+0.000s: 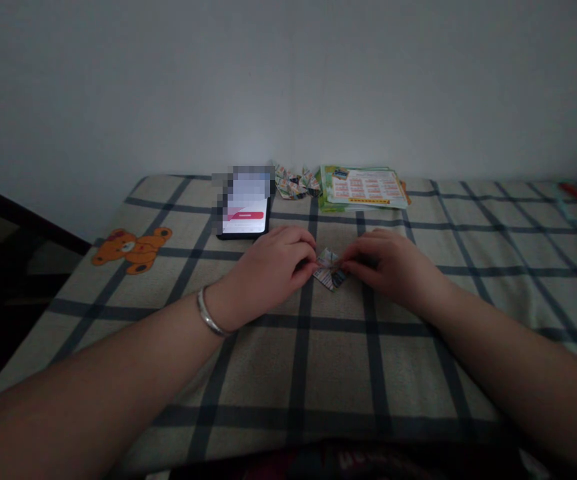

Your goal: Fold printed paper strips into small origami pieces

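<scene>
On the checked cloth, between the person's two hands, sits a small folded diamond of white printed paper (329,281). Left hand (279,265) is at its left corner, thumb and fingertips pinching that edge; right hand (391,267) is at its right corner, same pinch, mirrored. Fingers of both hands are curled, neither one released. Paper lies flat or nearly so, one point toward the person, one away; exact contact with the cloth can't be told. Silver metal bangle (209,313) on left wrist.

Beyond the left hand: black phone with a lit screen (247,225), partly pixelated. Right of the phone, near the wall: folded pieces of multicoloured printed paper (295,183), count unclear. Just beside those, a stack of green-edged printed paper sheets (363,190), top one with a calendar-like grid. Flat orange teddy bear figure (133,249) to the left of the phone. Cream cloth with dark blue checks (338,373) underneath; plain pale wall (288,80) behind.
</scene>
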Available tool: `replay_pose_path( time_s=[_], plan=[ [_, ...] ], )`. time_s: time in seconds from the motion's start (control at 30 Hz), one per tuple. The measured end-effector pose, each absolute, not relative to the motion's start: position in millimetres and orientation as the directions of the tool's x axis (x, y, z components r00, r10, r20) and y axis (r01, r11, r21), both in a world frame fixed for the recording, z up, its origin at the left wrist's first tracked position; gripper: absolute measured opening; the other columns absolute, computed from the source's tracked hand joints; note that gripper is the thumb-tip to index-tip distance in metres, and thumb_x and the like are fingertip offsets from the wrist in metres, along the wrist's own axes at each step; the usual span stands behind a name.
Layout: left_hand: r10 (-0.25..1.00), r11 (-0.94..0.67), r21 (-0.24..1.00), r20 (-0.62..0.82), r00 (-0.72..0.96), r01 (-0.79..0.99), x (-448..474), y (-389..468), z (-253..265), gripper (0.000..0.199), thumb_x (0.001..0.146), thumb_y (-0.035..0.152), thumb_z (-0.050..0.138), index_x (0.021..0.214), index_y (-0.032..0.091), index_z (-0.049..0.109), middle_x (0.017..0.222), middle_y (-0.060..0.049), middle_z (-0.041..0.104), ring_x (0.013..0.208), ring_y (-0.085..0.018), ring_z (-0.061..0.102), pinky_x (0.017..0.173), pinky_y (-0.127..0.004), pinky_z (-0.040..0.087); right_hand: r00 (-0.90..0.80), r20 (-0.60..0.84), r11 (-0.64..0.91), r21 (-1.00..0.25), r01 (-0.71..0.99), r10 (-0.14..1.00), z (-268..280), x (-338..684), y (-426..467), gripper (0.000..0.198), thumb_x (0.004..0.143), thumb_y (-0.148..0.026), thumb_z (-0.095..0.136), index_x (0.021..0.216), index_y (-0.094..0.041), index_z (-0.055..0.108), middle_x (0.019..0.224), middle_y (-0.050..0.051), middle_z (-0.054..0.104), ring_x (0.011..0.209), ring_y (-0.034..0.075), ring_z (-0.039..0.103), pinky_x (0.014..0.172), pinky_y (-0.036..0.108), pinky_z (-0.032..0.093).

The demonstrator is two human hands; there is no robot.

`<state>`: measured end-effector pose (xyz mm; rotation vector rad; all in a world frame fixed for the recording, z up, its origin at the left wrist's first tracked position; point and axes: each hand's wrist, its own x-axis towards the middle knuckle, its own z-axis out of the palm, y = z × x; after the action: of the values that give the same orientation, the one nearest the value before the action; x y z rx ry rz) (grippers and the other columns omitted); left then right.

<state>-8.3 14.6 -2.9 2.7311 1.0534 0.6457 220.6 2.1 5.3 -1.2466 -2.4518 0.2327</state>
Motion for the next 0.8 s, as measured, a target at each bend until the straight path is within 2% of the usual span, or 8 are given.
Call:
replay_pose_path(
  time_s=[0.17,0.27,0.37,0.6,0.8],
  plan=[
    [0.548,-0.834,0.148,0.337,0.766,0.532,-9,13,-1,0.01,0.09,0.019,0.058,0.094,0.015,0.067,0.101,-0.006,0.068,0.107,-0.021,0.06,0.098,-0.038,0.049,-0.606,0.229,0.648,-0.237,0.724,0.762,9,227,-1,0.012,0.087,-0.026,0.063,0.086,-0.022,0.074,0.081,0.004,0.068,0.081,0.019,0.059,0.073,0.031,0.043],
    [0.507,-0.855,0.082,0.34,0.792,0.512,-9,9,1,0.013,0.092,0.021,0.057,0.098,0.015,0.067,0.105,-0.006,0.069,0.11,-0.022,0.06,0.1,-0.038,0.048,-0.586,0.165,0.608,-0.266,0.748,0.793,12,230,-3,0.012,0.087,-0.027,0.063,0.087,-0.025,0.075,0.083,0.002,0.068,0.077,0.017,0.06,0.066,0.028,0.043],
    [0.51,-0.855,0.106,0.349,0.786,0.507,-9,8,1,0.011,0.091,0.022,0.06,0.096,0.016,0.068,0.102,-0.004,0.07,0.109,-0.021,0.061,0.098,-0.037,0.049,-0.558,0.115,0.564,-0.3,0.769,0.822,15,232,-5,0.012,0.086,-0.027,0.064,0.087,-0.027,0.076,0.087,0.0,0.069,0.074,0.015,0.06,0.062,0.027,0.043],
    [0.559,-0.828,0.201,0.347,0.753,0.523,-7,9,0,0.007,0.088,0.021,0.063,0.091,0.016,0.069,0.098,-0.003,0.071,0.109,-0.021,0.061,0.099,-0.036,0.048,-0.451,0.068,0.453,-0.246,0.857,0.89,14,229,-6,0.015,0.085,-0.033,0.063,0.076,-0.022,0.07,0.078,0.002,0.066,0.066,0.015,0.057,0.057,0.029,0.039],
    [0.644,-0.763,0.203,0.323,0.693,0.614,-5,6,1,0.006,0.087,0.02,0.064,0.089,0.018,0.069,0.101,-0.002,0.071,0.12,-0.024,0.057,0.116,-0.055,0.026,-0.433,0.004,0.418,-0.267,0.868,0.901,10,228,0,0.018,0.086,-0.032,0.058,0.073,-0.021,0.066,0.068,0.001,0.062,0.058,0.014,0.051,0.053,0.029,0.032]
  ],
)
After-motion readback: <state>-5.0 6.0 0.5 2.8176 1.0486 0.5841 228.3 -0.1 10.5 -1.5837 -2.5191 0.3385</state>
